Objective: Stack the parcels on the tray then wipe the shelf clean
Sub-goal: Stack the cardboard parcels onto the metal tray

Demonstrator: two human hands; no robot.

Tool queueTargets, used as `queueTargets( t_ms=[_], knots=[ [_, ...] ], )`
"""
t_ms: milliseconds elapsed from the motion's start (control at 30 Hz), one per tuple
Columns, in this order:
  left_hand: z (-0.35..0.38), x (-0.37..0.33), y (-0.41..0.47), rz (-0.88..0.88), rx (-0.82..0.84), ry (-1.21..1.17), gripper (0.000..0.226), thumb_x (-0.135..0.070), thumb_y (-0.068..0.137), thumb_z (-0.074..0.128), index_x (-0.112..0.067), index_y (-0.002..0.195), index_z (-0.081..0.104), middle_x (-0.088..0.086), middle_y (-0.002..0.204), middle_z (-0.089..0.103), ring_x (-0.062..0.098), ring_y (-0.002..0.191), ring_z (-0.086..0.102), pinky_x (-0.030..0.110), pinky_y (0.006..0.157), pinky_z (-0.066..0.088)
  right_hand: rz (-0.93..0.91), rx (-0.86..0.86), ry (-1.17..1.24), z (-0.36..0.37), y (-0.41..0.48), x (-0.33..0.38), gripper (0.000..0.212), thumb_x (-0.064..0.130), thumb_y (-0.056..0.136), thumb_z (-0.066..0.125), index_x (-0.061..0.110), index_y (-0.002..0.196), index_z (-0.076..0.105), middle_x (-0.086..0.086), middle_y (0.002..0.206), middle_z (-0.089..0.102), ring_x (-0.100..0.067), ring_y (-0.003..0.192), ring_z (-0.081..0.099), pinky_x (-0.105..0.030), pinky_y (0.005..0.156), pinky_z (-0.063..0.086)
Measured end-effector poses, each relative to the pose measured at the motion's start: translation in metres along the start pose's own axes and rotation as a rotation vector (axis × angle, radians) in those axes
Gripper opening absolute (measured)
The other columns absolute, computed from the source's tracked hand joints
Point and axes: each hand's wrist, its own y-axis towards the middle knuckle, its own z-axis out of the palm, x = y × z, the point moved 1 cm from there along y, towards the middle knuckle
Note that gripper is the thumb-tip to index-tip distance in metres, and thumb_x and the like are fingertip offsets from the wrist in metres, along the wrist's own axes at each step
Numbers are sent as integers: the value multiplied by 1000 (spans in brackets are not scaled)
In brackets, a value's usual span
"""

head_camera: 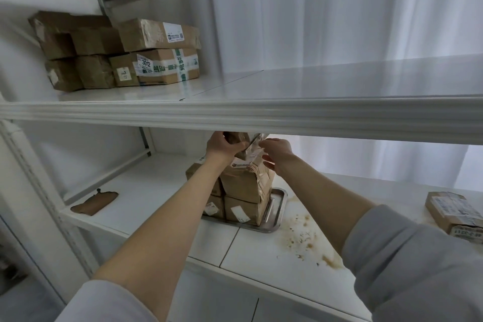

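On the lower shelf (146, 191), there's a metal tray (277, 206) with a stack of brown cardboard parcels (245, 191) on it, two layers deep at least, and both hands are up at the top of that pile working a small top parcel (247, 150) into place. The left hand (222, 145) is clamped around its left end, fingers wrapped over the top, while the right hand (277, 154) has its fingertips pinched on the plastic-taped right edge, thumb underneath. Both forearms reach in and up from the bottom of the view, sleeves pushed back near the elbows, and the top of the parcel sits right under the front lip of the upper shelf (261, 115), so part of it is hidden and there's pretty much no headroom. Just right of the tray the shelf surface is messy with brown stains and crumbs (303, 235), trailing toward the front edge. Further right another labelled parcel (454, 214) lies flat by itself, well apart from the tray. Off to the left there's a brown cloth (94, 202) lying flat near the shelf's front edge. Up on the upper shelf, back left corner, a bunch of boxes (115, 52) is stacked in two layers, one marked 3012.
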Motion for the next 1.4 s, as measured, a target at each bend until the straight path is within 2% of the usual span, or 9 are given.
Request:
queueTargets(
  t_ms=[167,267,400,567,767,867,1067,1233,1400],
  knots=[
    [-35,27,14,30,-163,42,53,-19,73,80,-9,116,50,-2,102,58,16,97,57,19,80,41,-43,-12,-116,31,10,-6,16,12,80,66,22,69,62,-7,87,63,-22,75,55,-35,70,49],
    [-48,47,24,16,-188,49,54,-17,73,80,-9,117,50,-3,103,57,12,97,55,19,80,40,-60,-54,-157,42,21,-15,12,19,66,64,18,76,72,-2,76,64,-22,67,56,-35,65,48],
    [-50,68,38,-38,-165,53,64,-23,73,80,-7,127,51,6,122,60,22,110,59,21,81,44,-49,-67,-140,55,20,-15,11,12,82,62,21,81,67,0,78,62,-18,71,55,-33,71,50],
    [-39,86,54,-202,-169,-45,68,-36,78,74,-9,134,46,12,130,53,27,110,59,26,79,47,-75,-164,-182,55,34,-21,31,13,77,58,30,53,69,-3,85,68,-24,79,62,-38,77,55],
    [-23,100,65,-374,-93,-124,53,-37,86,63,-16,132,47,14,136,46,30,116,52,32,80,47,-93,-191,-157,47,44,-22,21,4,86,52,21,82,65,-4,95,66,-24,93,60,-36,87,52],
    [-21,99,67,-403,-50,-52,51,-35,87,57,-10,130,49,16,132,49,32,119,49,37,93,48,-82,-208,-156,44,46,-26,20,5,87,53,17,93,67,-4,97,66,-22,92,59,-34,83,52],
    [-21,92,67,-331,-25,198,55,-29,95,47,-16,146,31,14,147,37,34,131,40,42,108,38,-74,-222,-177,37,50,-32,22,5,88,53,15,99,69,-4,98,65,-22,92,56,-36,89,53],
    [-11,88,65,-296,15,323,52,-25,96,44,-19,146,33,18,147,24,36,132,35,46,108,38,-76,-247,-206,26,50,-32,25,6,87,53,13,103,70,-4,99,65,-21,90,56,-34,82,51],
    [-5,77,60,-227,-30,388,53,-26,96,43,-14,146,30,18,155,13,32,144,13,45,115,27,-55,-242,-200,11,49,-32,27,8,85,56,12,108,70,-6,106,68,-22,94,57,-35,84,52]
  ],
)
